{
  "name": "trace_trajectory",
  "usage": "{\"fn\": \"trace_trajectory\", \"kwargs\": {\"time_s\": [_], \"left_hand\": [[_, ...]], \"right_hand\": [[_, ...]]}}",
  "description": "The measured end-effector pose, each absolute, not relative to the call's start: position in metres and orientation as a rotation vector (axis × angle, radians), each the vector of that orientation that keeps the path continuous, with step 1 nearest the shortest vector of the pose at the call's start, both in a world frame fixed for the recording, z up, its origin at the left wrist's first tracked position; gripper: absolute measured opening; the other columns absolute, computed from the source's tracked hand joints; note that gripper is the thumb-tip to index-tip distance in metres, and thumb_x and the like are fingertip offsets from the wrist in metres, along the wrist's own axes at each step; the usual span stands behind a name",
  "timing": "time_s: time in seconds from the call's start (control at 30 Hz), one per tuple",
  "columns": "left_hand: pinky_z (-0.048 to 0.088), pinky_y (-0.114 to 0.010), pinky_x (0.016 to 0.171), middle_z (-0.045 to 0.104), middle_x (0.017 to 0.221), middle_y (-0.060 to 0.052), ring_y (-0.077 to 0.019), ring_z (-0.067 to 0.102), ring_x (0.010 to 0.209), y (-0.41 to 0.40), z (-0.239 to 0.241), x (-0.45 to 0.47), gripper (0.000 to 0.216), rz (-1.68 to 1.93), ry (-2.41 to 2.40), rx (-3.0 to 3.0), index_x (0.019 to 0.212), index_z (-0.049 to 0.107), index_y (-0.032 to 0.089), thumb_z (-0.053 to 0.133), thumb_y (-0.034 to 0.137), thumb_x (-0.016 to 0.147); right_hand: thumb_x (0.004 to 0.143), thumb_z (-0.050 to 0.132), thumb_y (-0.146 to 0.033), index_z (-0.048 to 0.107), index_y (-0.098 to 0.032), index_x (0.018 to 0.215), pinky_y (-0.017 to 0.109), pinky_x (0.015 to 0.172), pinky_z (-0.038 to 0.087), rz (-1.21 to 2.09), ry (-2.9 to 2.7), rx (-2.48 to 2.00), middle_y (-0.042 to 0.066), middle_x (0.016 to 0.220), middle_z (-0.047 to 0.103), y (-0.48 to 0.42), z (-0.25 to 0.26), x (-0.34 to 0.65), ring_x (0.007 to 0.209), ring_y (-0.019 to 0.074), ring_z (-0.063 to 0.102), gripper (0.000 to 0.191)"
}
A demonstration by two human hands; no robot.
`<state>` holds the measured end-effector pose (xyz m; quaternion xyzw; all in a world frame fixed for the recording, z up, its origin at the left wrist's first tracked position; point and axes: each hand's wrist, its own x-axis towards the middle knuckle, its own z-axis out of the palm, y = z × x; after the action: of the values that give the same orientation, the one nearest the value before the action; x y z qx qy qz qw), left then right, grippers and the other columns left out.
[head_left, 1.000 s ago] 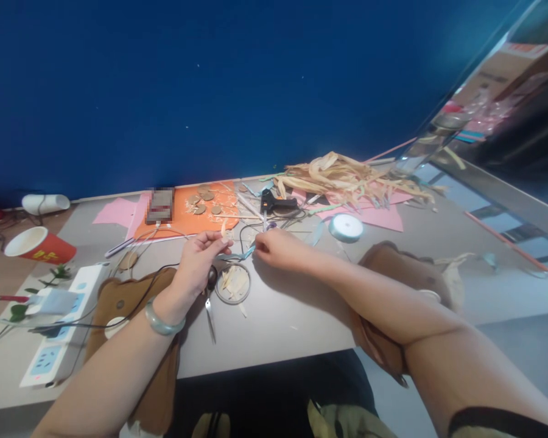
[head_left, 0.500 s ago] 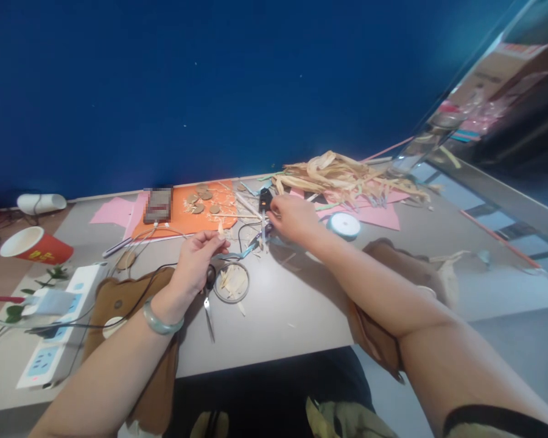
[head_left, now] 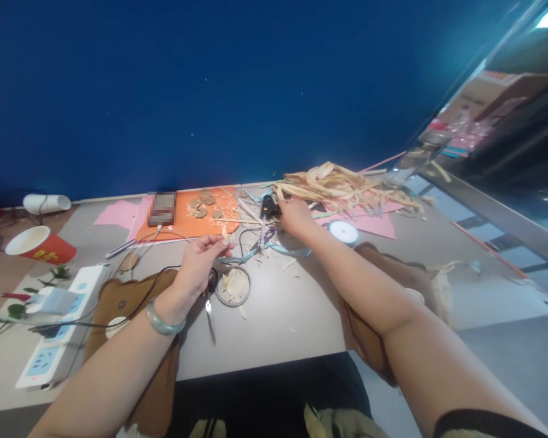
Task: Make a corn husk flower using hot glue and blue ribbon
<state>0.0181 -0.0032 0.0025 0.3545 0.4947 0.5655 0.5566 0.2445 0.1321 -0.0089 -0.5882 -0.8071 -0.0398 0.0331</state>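
Between its thumb and fingertips, my left hand (head_left: pixel 205 252) pinches a small pale piece of corn husk (head_left: pixel 225 235). Farther forward, my right hand (head_left: pixel 296 218) is closed at the side of a black glue gun (head_left: pixel 268 207); its fingertips are partly hidden. Below the glue gun lie purple-handled scissors (head_left: pixel 269 236) and a light blue ribbon (head_left: pixel 285 250). A round lid (head_left: pixel 248 293) with husk pieces in it sits near my left hand. Dark-handled scissors (head_left: pixel 210 316) lie under and beside my left wrist.
Dried corn husks (head_left: pixel 329 179) are heaped at the back. A ribbon spool (head_left: pixel 343 232) lies right of my right wrist. Round discs lie on orange paper (head_left: pixel 178 222) beside a phone (head_left: pixel 163 208). At left are a power strip (head_left: pixel 80 298) and red cup (head_left: pixel 57 246). Brown cushions (head_left: pixel 119 304) lie under my arms.
The view has shifted slightly. The glue gun is turned a little, and my right hand has moved slightly to the right beside it. My left hand still holds the husk piece.
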Motion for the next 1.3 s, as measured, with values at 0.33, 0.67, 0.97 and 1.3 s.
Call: {"fn": "trace_trajectory", "kwargs": {"time_s": [0.33, 0.67, 0.97, 1.3], "left_hand": [[0.047, -0.024, 0.063, 0.072, 0.071, -0.004, -0.0095, 0.061, 0.057, 0.000, 0.007, 0.017, 0.025, 1.385, 1.170, 0.817, 0.074, 0.066, 0.013, 0.080, 0.031, 0.062], [0.046, -0.024, 0.063, 0.072, 0.072, -0.005, -0.0112, 0.062, 0.060, 0.000, 0.007, 0.016, 0.026, 1.416, 1.180, 0.822, 0.076, 0.066, 0.013, 0.079, 0.031, 0.063], [0.046, -0.025, 0.061, 0.071, 0.072, -0.005, -0.0131, 0.061, 0.061, 0.000, 0.008, 0.015, 0.025, 1.419, 1.258, 0.912, 0.079, 0.066, 0.014, 0.075, 0.034, 0.067], [0.046, -0.027, 0.071, 0.069, 0.074, -0.003, -0.0154, 0.062, 0.070, -0.004, 0.008, 0.015, 0.011, 1.448, 1.442, 1.275, 0.077, 0.069, 0.017, 0.070, 0.027, 0.072]], "right_hand": [[0.084, 0.048, -0.021, 0.056, -0.014, 0.124, 0.044, 0.091, 0.038, 0.000, -2.012, -1.533, 0.018, 0.116, 0.062, 0.122, 0.016, 0.247, 0.107, 0.0326, 0.054, 0.041], [0.085, 0.054, -0.048, 0.062, -0.017, 0.094, 0.036, 0.072, 0.050, 0.813, -1.784, -1.144, 0.005, 0.071, 0.061, 0.078, 0.033, 0.230, 0.070, 0.0206, 0.059, 0.034], [0.084, 0.056, -0.045, 0.041, -0.018, 0.139, 0.056, 0.106, 0.034, 0.053, -1.967, -1.225, 0.016, 0.148, 0.033, 0.078, 0.033, 0.236, 0.133, 0.0354, 0.035, 0.063], [0.090, 0.048, -0.046, 0.051, -0.020, 0.132, 0.061, 0.103, 0.036, -0.170, -1.970, -1.162, 0.015, 0.142, 0.043, 0.062, 0.056, 0.238, 0.132, 0.0382, 0.038, 0.049]]}}
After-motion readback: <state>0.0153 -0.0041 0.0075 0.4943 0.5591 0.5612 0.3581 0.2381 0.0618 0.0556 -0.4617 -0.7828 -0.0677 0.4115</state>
